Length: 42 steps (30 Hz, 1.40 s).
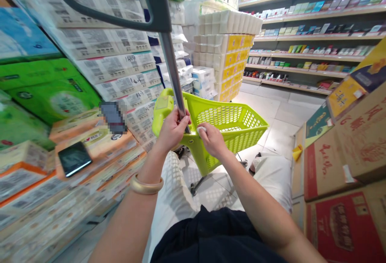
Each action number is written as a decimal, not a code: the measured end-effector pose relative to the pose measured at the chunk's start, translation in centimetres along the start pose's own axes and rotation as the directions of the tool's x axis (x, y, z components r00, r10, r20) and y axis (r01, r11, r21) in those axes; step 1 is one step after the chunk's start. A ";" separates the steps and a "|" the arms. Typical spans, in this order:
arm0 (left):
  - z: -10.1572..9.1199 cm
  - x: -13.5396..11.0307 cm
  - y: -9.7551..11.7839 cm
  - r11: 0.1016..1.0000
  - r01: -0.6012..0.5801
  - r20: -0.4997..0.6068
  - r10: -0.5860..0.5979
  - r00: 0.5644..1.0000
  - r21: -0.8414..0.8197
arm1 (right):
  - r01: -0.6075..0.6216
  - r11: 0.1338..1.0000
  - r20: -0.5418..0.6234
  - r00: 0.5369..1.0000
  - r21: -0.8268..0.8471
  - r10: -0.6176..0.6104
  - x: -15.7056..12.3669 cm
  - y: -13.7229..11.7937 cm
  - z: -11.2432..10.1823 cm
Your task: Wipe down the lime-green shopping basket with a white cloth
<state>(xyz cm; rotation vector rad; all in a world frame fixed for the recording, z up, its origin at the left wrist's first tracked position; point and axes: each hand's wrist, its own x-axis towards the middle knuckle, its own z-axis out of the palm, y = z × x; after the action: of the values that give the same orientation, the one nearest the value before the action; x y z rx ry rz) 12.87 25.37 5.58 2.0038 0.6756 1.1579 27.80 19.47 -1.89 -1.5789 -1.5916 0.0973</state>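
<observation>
My left hand is wrapped around the metal pole of a lime-green wheeled shopping basket, just above the basket's near rim. The pole rises to a dark grey loop handle at the top of the view. My right hand rests at the rim beside the pole, pinching a small white item. Most of that item is hidden by my fingers, so I cannot tell what it is. A gold bangle circles my left wrist.
Wrapped paper-goods packs are stacked high on the left, with a black phone lying on them. Cardboard cartons stand on the right. Stacked toilet rolls and stocked store shelves lie ahead, beyond a tiled aisle floor.
</observation>
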 end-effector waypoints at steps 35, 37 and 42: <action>-1.0 -0.8 0.6 0.999 0.035 -0.045 -0.035 0.998 0.010 | 0.098 0.994 -0.241 0.965 -0.041 -0.105 -2.7 -1.0 2.9; -1.2 -0.8 0.6 0.999 0.037 -0.040 -0.036 0.999 0.009 | 0.119 0.992 -0.234 0.964 -0.050 -0.128 -2.8 -0.2 2.7; -1.4 -0.8 0.9 0.999 0.032 -0.025 -0.031 0.999 0.018 | -0.089 0.982 -0.368 0.930 -0.167 0.021 -3.6 4.6 1.5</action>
<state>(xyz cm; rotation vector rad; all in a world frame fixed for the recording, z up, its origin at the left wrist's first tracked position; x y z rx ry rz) 11.35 24.68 6.30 1.9898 0.7303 1.1634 29.79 18.08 -7.38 -1.6675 -1.2915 -0.3047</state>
